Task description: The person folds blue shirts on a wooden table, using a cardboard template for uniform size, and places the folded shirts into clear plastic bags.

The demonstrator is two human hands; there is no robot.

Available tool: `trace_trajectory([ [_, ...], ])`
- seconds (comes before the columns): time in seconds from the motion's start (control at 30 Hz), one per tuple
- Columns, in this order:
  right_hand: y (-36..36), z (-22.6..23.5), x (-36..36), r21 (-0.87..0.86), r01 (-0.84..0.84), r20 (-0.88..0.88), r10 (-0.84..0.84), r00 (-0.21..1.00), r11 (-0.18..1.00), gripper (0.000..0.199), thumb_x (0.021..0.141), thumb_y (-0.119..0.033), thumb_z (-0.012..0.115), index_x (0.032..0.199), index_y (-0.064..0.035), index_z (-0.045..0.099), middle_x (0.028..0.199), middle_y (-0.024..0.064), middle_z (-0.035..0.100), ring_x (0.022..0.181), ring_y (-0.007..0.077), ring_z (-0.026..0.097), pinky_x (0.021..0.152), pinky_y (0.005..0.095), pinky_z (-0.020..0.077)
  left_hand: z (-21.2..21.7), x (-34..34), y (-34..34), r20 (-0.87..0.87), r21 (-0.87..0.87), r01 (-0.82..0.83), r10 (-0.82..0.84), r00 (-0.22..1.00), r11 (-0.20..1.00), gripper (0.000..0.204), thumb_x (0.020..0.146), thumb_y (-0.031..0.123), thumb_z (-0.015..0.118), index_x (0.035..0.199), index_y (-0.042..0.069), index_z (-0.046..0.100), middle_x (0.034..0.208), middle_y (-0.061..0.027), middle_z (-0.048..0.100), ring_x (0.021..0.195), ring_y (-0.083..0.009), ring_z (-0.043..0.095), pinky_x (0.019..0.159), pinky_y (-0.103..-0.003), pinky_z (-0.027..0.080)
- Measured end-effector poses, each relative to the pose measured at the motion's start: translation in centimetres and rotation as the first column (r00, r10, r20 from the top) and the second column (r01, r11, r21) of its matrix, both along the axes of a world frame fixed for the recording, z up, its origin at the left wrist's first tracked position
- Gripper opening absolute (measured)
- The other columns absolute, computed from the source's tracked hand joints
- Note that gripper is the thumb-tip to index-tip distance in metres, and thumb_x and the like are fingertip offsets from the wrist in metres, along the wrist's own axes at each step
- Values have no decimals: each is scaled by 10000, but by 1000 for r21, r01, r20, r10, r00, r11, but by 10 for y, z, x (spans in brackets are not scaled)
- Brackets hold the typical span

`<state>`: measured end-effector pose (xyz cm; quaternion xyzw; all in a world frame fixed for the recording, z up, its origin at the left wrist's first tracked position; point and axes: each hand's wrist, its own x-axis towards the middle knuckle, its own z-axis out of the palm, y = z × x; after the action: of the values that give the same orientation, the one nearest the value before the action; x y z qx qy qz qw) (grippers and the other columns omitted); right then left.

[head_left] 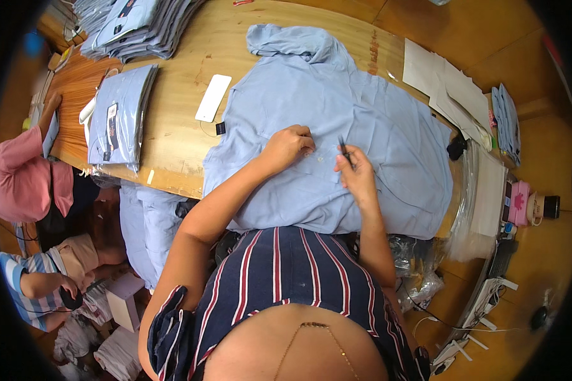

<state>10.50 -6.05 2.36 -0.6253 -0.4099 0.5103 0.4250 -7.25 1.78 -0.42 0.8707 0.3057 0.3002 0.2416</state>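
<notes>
A light blue shirt [400, 140] lies spread over the wooden table in front of me, creased, with one sleeve bunched at the far side. My left hand [289, 149] rests on its middle, fingers curled together and pinching the cloth; the fingertips are partly hidden. Just to the right, my right hand [357, 171] grips a slim dark pointed tool [344, 150], its tip facing away from me above the shirt. I cannot make out its exact kind. A small black tag [220, 128] sits at the shirt's left edge, by a white rectangular card [213, 98].
Bagged folded shirts [122, 117] lie left on the table [178, 76], with a taller stack [140, 28] behind. White paper sheets [438, 76] and clear plastic bags [467, 197] line the right edge. Two other people, one in a pink top [28, 168], are at left.
</notes>
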Motion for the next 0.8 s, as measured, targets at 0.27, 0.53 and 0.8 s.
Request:
trace_trajectory([
  [0.27,-15,-31,-14,133,-69,380,13,925,989,248,723,-158,641,890,-25,514,694,111,598,661,240,589,594,328,436,-6,3,12,-93,-67,49,-55,994,997,67,677,135,617,707,77,601,731,-41,573,685,-228,560,568,-310,445],
  [0.53,-8,-14,-22,90,-193,555,112,824,977,236,701,-198,656,820,-28,543,657,152,587,633,316,584,558,372,435,-6,1,12,47,-200,2,7,999,980,57,723,141,574,724,87,593,725,-48,590,662,-249,574,564,-333,435],
  [0.8,0,-14,-3,8,-151,328,140,934,989,219,737,-203,637,813,-27,530,596,101,577,507,179,557,461,301,411,-1,5,7,50,-215,-60,73,996,975,60,719,117,574,724,61,595,728,-75,581,656,-271,565,577,-343,434],
])
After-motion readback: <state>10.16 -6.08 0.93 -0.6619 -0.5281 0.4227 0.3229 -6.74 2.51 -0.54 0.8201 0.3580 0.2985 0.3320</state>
